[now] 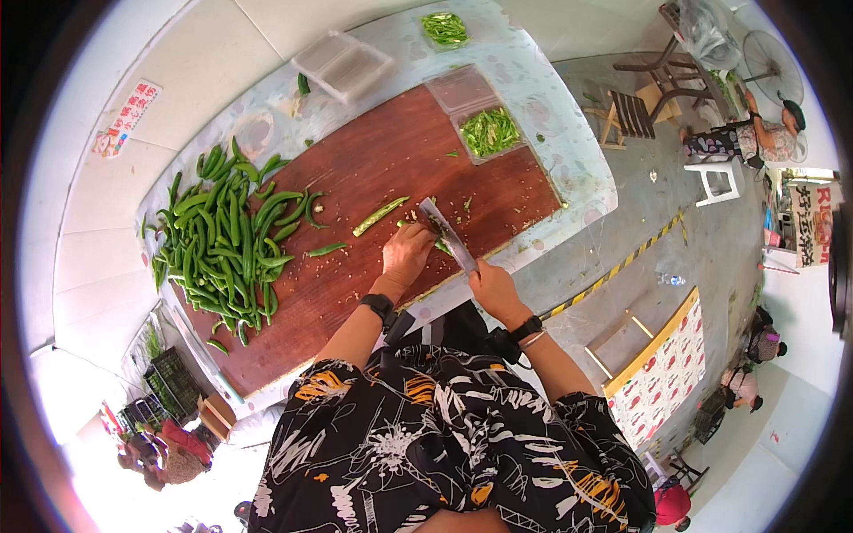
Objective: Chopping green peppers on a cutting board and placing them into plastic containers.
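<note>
My right hand grips the handle of a cleaver, whose blade stands on a reddish-brown wooden board. Just left of the blade, my left hand has its fingers curled over a green pepper, which is mostly hidden. Bits of cut pepper lie by the blade, and some cling to it. A slit pepper half rests beyond my left hand. Closer to the heap lies another pepper piece. Whole long green peppers form a large heap at the board's left end.
An open clear plastic box of sliced pepper stands at the board's far right. Another filled box and stacked clear containers are at the table's far side. A wooden chair, white stool and seated person are to the right.
</note>
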### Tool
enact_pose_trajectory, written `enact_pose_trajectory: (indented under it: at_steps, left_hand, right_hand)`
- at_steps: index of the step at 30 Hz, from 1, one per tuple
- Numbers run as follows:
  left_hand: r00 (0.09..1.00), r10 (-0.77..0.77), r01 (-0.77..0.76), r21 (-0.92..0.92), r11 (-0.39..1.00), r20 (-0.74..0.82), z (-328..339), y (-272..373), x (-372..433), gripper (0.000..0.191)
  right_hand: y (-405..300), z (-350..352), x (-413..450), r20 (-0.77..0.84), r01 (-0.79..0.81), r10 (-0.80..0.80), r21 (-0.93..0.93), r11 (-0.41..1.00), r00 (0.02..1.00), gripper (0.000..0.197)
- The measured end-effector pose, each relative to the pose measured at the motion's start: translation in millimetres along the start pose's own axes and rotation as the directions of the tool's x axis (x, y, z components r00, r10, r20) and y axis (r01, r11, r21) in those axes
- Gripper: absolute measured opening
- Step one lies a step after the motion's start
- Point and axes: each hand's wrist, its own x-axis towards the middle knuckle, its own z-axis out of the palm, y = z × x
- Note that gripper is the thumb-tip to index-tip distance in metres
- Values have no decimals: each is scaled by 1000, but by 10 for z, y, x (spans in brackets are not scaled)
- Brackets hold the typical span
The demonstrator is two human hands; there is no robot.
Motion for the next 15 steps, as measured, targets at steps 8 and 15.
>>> enact_pose_trajectory:
  at_steps: [8,15]
  left_hand:
    - [999,-33,33,11,999,9,15,-10,-14,9]
    - [999,-41,41,17,999,25,17,-27,-15,10]
  right_hand:
    - [-20,-19,-4,1,12,-12,14,1000,1000,22]
    - [-41,-36,3,-5,19,-19,4,1000,1000,21]
